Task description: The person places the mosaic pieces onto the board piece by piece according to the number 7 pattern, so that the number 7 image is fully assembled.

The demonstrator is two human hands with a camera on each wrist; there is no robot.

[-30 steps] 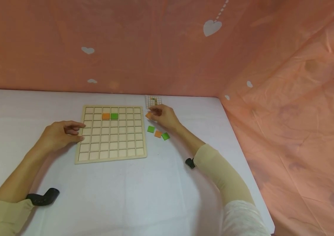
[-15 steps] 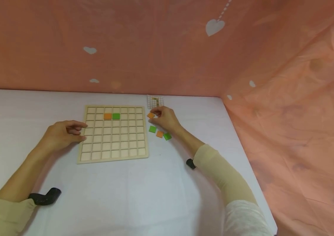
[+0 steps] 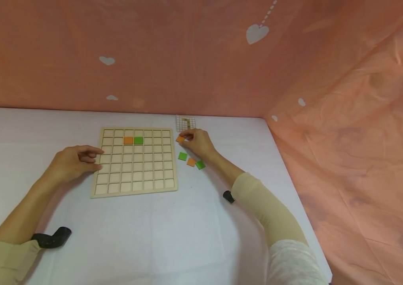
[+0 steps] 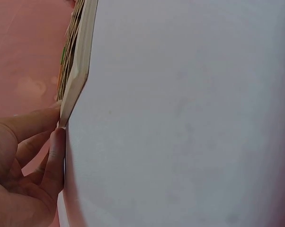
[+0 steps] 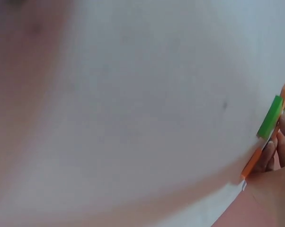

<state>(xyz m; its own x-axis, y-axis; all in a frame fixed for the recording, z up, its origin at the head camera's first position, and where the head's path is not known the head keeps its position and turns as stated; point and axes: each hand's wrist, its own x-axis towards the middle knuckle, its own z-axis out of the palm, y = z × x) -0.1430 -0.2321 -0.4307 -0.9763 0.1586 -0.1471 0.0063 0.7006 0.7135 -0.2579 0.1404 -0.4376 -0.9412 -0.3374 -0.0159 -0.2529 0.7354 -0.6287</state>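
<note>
A wooden grid board [image 3: 99, 180] lies on the table with an orange tile [image 3: 128, 140] and a green tile [image 3: 138, 140] side by side in its second row. My left hand [image 3: 75, 163] touches the board's left rim with the tips of index finger and thumb, which are spread apart. Beyond the board's right rim, my right hand [image 3: 198, 142] pinches an orange tile [image 3: 180, 139] between thumb and fingers. Near that hand lie a green tile [image 3: 182, 156], an orange tile [image 3: 191, 162] and another green tile [image 3: 200, 164]. Fingers and held tile [image 5: 251, 163] show at the right wrist view's edge.
A small card [image 3: 185, 123] with a printed grid pattern lies behind my right hand. White cloth [image 3: 173, 233] covers the table. An orange curtain [image 3: 187, 59] with white hearts stands behind and on the right. Black devices [image 3: 52, 238] sit at both wrists.
My right fingers have shifted slightly around the orange tile, with more of the card showing behind them. My left hand stays at the board's rim.
</note>
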